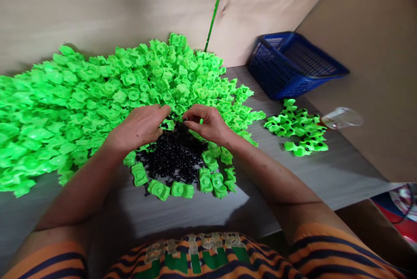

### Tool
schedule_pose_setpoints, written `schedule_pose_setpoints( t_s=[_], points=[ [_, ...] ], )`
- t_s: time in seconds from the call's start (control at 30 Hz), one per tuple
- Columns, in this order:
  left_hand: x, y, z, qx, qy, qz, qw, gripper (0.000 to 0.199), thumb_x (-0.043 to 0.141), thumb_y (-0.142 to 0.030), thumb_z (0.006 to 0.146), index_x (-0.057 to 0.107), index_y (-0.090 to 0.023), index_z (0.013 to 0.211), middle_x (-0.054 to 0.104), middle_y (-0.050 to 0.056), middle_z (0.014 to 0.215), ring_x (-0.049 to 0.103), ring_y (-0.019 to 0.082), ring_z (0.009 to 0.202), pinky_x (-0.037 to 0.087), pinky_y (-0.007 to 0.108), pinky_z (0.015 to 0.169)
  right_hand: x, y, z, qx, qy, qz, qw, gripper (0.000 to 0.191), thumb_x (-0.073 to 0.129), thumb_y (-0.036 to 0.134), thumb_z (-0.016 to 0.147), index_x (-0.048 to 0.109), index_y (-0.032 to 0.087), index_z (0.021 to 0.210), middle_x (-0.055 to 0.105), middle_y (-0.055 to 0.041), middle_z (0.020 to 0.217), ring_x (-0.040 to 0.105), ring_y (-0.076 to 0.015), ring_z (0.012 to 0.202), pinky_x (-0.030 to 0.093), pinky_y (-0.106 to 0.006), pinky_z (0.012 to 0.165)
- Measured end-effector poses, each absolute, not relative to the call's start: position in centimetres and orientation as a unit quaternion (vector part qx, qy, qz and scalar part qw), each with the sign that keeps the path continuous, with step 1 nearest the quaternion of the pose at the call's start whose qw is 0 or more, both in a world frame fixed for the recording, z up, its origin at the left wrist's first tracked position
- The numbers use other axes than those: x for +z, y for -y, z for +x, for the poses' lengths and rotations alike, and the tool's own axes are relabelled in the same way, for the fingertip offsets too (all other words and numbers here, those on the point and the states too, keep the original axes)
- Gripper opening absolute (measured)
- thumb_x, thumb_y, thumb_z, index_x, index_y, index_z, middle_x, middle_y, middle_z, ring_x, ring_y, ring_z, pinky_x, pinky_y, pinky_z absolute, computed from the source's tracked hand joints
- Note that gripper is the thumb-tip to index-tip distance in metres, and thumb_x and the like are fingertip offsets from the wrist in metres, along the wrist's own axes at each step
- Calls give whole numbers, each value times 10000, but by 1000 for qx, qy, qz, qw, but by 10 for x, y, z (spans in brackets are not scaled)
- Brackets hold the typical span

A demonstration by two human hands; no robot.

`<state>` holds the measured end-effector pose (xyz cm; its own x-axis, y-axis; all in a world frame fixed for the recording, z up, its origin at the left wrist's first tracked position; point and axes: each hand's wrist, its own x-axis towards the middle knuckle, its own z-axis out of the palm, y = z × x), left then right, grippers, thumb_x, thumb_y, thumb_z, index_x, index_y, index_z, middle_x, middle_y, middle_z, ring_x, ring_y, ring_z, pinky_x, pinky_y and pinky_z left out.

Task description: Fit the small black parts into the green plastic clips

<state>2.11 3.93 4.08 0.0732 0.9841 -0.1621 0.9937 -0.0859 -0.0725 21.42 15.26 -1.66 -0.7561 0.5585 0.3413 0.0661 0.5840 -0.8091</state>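
Fingers of the left hand [138,128] curl partly closed on a green piece [168,124]; the right hand [210,126] pinches a black piece [185,119], thumb and forefinger nearly together. Both pieces are at twelve o'clock of the black pile [174,157]. From the hands, the green heap [94,96] spreads nine to one o'clock, the basket [276,77] sits at two, the cup [347,118] at three.
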Motion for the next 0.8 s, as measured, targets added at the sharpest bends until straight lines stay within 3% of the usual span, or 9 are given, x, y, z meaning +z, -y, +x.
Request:
schedule_pose_setpoints(
  t_s=[0.3,0.47,0.67,0.8],
  points=[
    [30,-52,3,38,-640,758,123,253,720,-250,823,762,-182,1064,693,76,985,663,245,907,500,351,855,-26,-157,206,586,736,-197,277,93,710,243,774,688,163,815,604,39,672,504,-82,621,400,-220,592],
    [28,-57,0,187,-612,741,202,303,732,-335,765,795,-191,1024,680,40,890,638,190,803,500,298,737,-27,-151,204,642,693,-210,250,148,756,280,753,687,168,821,679,21,689,607,-98,625,484,-217,592],
    [24,-59,8,344,-595,671,277,448,749,-361,691,791,-167,1092,746,81,1025,665,210,940,531,262,702,-30,-145,201,700,631,-214,258,216,803,316,736,673,177,838,742,0,683,712,-128,640,545,-204,572],
    [22,-61,13,389,-594,627,321,397,783,-355,663,804,-147,1001,752,70,937,639,158,786,516,247,662,-34,-142,197,726,599,-207,268,294,840,371,718,650,182,839,742,2,666,731,-145,634,561,-209,552]
  ],
)
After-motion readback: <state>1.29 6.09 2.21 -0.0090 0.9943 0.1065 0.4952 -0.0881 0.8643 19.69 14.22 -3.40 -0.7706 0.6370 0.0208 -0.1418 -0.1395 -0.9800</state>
